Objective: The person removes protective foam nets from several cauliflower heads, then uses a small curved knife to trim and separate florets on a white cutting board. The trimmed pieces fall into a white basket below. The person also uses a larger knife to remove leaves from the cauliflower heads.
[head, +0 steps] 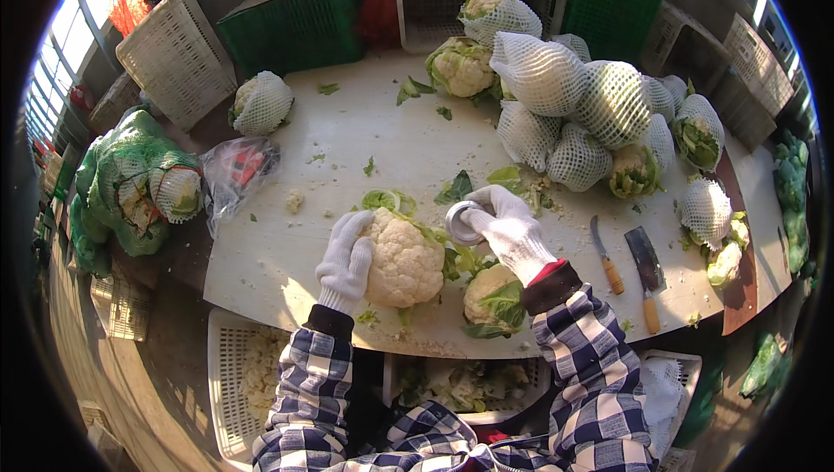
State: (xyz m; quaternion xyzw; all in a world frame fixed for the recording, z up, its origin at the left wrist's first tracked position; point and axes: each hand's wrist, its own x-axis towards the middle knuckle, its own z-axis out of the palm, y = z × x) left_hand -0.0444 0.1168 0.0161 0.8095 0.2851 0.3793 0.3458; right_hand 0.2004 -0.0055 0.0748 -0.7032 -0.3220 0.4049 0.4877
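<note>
A large trimmed cauliflower head [405, 262] lies on the white work table in front of me. My left hand [346, 257], in a white knit glove, grips it along its left side. Just above and to the right of it, my gloved right hand [505, 221] holds a round, silver-grey, ring-shaped object [462, 222]; its exact kind is unclear. Below that hand sits a second, smaller cauliflower [490, 299] with green leaves around it. Loose cauliflower leaves [466, 260] lie between the two heads.
To the right lie a curved knife [606, 257] and a cleaver [645, 270]. Net-sleeved cauliflowers [573, 94] are piled at the back right. A green mesh sack [133, 179] stands left. Below the table edge are crates of florets [225, 368] and trimmings [482, 417].
</note>
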